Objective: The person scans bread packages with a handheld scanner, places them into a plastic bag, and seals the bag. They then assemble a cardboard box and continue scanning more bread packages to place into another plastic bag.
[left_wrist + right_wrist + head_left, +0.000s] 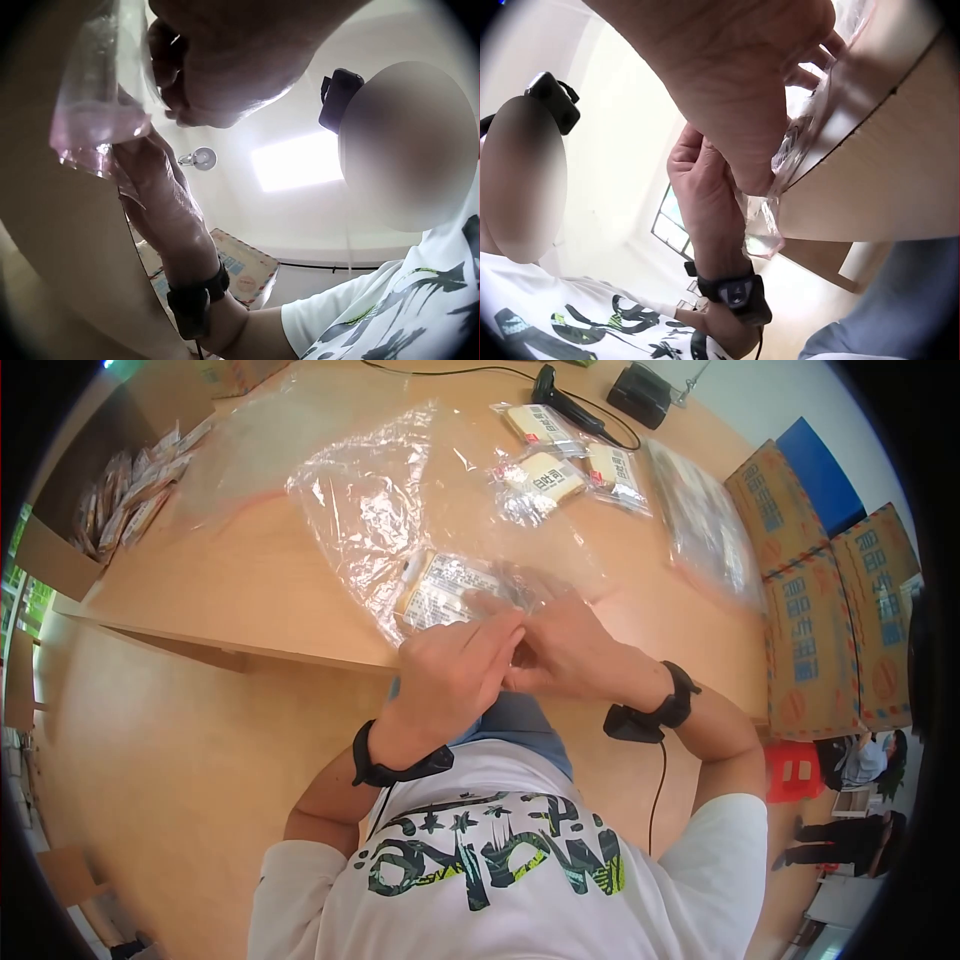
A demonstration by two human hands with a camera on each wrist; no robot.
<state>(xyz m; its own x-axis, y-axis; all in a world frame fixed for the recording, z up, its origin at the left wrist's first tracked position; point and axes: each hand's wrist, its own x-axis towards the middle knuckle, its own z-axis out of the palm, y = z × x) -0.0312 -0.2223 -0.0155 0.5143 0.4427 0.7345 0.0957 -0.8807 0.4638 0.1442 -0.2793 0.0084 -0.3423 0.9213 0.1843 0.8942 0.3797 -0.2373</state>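
Observation:
Close to the table's near edge, my left hand (445,675) and right hand (570,650) meet at the fingertips. Each pinches part of a clear plastic bag (365,500) that spreads over the tabletop to the left. In the left wrist view, a pink-tinted edge of the bag (101,124) hangs beside the fingers. A wrapped packet with a white printed label (450,590) lies just beyond my hands, within the bag's film. My right fingers partly cover the packet's right end, and the exact pinch is hidden behind the knuckles in the head view.
Several wrapped bread packets (545,475) lie at the back, near a black handheld scanner (565,400). A larger clear bag of packets (705,525) lies to the right, beside stacked cartons (800,620). An open carton (60,550) at the left holds flat wrappers (130,495).

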